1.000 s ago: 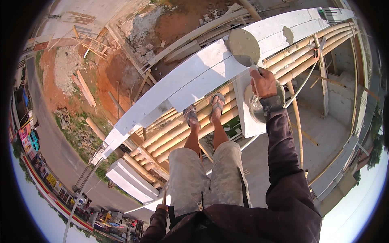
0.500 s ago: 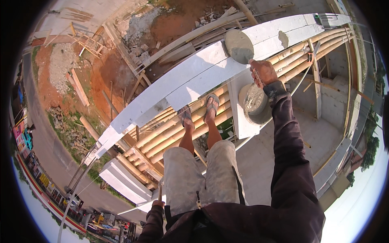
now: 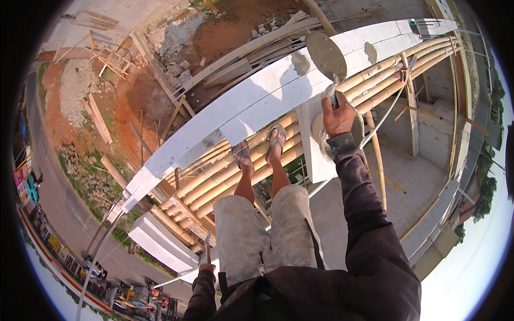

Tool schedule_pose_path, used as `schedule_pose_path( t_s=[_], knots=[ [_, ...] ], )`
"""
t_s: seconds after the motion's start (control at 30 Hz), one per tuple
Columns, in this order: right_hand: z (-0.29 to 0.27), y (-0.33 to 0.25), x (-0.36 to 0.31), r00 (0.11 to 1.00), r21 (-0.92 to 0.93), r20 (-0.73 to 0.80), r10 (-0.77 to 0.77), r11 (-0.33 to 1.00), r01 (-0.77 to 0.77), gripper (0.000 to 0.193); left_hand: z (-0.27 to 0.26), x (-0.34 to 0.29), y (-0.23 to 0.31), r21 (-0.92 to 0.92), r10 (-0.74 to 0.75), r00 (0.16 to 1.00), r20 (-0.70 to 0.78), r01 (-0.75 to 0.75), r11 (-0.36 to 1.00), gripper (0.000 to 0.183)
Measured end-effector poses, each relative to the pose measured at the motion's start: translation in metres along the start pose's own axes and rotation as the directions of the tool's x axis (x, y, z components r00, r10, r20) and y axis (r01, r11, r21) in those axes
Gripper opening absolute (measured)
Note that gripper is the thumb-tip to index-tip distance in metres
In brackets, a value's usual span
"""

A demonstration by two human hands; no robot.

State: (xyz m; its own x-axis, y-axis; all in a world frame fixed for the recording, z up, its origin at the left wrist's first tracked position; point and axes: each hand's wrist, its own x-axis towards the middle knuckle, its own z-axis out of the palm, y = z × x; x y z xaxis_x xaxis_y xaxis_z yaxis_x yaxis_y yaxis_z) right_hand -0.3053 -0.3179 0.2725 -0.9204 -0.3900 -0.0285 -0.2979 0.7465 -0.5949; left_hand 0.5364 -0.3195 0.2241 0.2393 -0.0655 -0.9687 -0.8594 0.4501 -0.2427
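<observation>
My right hand [image 3: 338, 113] grips the handle of a round-bladed trowel [image 3: 325, 55], its grey disc smeared with mortar. The blade is over the long white block wall [image 3: 257, 92]. Wet mortar patches [image 3: 300, 63] mark the wall to the left and right of the blade. Partly hidden beneath the right hand and wrist is a mortar bucket [image 3: 318, 134] on a white block. Low by my left thigh, my left hand [image 3: 206, 267] is closed around an upright, slim tool [image 3: 208, 247]; its kind is unclear.
My sandalled feet stand on bamboo poles [image 3: 225, 184] beside the wall. White blocks [image 3: 160, 241] lie at lower left. Below are a concrete floor [image 3: 342, 214], red soil with rubble, and a road [image 3: 64, 198] at left. A thin pale pole [image 3: 383, 120] slants past the bucket.
My right hand has turned and moved slightly down and left; the trowel blade has shifted up and right. A mortar patch now shows where the blade was. The left-hand tool shows more.
</observation>
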Motion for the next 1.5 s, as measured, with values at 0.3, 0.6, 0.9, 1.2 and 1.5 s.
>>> schedule_pose_path(
  t_s=[0.3, 0.6, 0.9, 1.2, 1.5],
  knots=[
    [0.026, 0.004, -0.014, 0.999, -0.158, 0.051, 0.017, 0.987, -0.009, 0.031, -0.002, 0.002, -0.004, 0.232, 0.141, 0.989, -0.038, -0.129, 0.964, 0.022],
    [0.013, 0.012, 0.066, 0.715, 0.291, 0.557, 0.422, 0.707, -0.644, 0.035, -0.023, 0.005, -0.002, 0.121, 0.040, 0.999, -0.030, -0.036, 0.992, 0.021],
    [-0.022, 0.020, 0.075, 0.676, 0.404, 0.494, 0.546, 0.544, -0.735, 0.029, -0.062, 0.005, 0.016, -0.266, -0.024, 0.998, -0.063, 0.006, 0.964, 0.031],
    [0.010, 0.006, 0.095, 0.702, 0.357, 0.405, 0.586, 0.606, -0.711, 0.030, -0.101, 0.024, 0.018, -0.346, 0.009, 0.984, -0.177, -0.071, 0.936, 0.030],
    [0.004, 0.019, 0.031, 0.761, 0.354, 0.452, 0.465, 0.690, -0.632, 0.035, -0.165, 0.021, 0.060, -0.507, -0.109, 0.990, -0.091, 0.048, 0.860, 0.030]
  ],
)
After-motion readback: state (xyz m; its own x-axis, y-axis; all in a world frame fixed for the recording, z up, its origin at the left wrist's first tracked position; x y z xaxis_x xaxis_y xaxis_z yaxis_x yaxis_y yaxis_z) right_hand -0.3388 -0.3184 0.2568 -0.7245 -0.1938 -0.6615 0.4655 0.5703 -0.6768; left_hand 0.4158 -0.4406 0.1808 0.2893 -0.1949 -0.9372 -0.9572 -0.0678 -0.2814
